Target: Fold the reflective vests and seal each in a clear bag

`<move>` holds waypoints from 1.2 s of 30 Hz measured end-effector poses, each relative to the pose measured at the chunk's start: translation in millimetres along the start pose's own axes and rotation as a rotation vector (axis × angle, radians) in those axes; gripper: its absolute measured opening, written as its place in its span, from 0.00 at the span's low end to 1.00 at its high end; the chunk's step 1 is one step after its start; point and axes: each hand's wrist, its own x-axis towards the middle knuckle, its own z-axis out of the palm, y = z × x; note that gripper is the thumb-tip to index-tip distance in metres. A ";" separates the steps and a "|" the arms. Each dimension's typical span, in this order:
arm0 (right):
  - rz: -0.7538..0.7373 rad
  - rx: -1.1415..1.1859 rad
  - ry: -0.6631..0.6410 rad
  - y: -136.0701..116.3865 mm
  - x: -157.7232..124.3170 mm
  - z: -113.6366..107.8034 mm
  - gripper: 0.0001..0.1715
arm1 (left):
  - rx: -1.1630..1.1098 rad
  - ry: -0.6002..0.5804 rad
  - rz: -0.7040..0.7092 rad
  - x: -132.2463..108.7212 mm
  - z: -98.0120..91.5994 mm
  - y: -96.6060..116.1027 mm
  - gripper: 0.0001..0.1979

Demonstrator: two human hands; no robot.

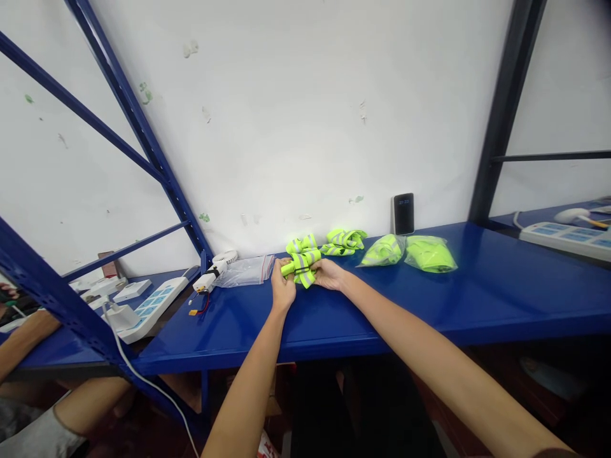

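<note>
My left hand point(283, 287) is closed on the left end of a folded neon-yellow reflective vest point(306, 259) with silvery stripes. From the other side, the fingers of my right hand point(328, 275) grip the same vest, partly hidden behind it. Just beyond my hands lie a striped yellow roll point(301, 243) and a looser bundle of the same material point(344, 241). To the right are two clear plastic bags with yellow material inside, a nearer-to-me bag point(431, 254) and a smaller-looking bag point(384, 250). Left of my hands, a clear zip bag point(245, 271) lies flat.
A phone-like black device point(404, 214) leans on the wall behind the blue table point(363, 312). A small fan point(225, 257) and a white box with wires point(209, 278) sit left. Blue posts point(138, 114) and power strips point(160, 307) flank the table; another person's arm point(31, 340) shows far left.
</note>
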 end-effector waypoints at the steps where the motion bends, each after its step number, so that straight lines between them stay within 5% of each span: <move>1: 0.064 0.046 -0.031 -4.1 -3.4 2.1 0.17 | 0.024 0.022 0.012 0.3 -0.1 -1.4 0.12; 4: 0.183 0.197 -0.077 -14.5 -11.7 9.5 0.18 | 0.146 0.055 0.094 1.5 -1.0 -6.7 0.15; 11: 0.030 0.139 0.072 -10.1 -5.2 13.8 0.07 | 0.308 -0.051 0.187 -1.3 -1.3 -5.7 0.15; 17: -0.215 0.128 0.087 -12.0 -5.0 10.2 0.22 | -0.084 -0.077 -0.218 -2.8 0.5 -1.5 0.28; 20: -0.223 0.107 0.086 -13.3 -8.0 8.7 0.29 | -0.261 -0.119 -0.413 0.4 1.5 -5.2 0.36; 23: -0.148 0.031 0.010 -12.8 -9.0 4.9 0.27 | -0.268 -0.088 -0.457 2.9 0.1 -9.8 0.37; 28: -0.027 -0.097 -0.031 -14.8 -10.8 -3.9 0.25 | 0.024 -0.073 -0.300 1.3 -3.2 -11.0 0.34; 36: -0.044 -0.169 -0.004 -11.0 -13.5 -0.7 0.32 | 0.326 -0.052 -0.055 -2.4 -2.2 -5.7 0.23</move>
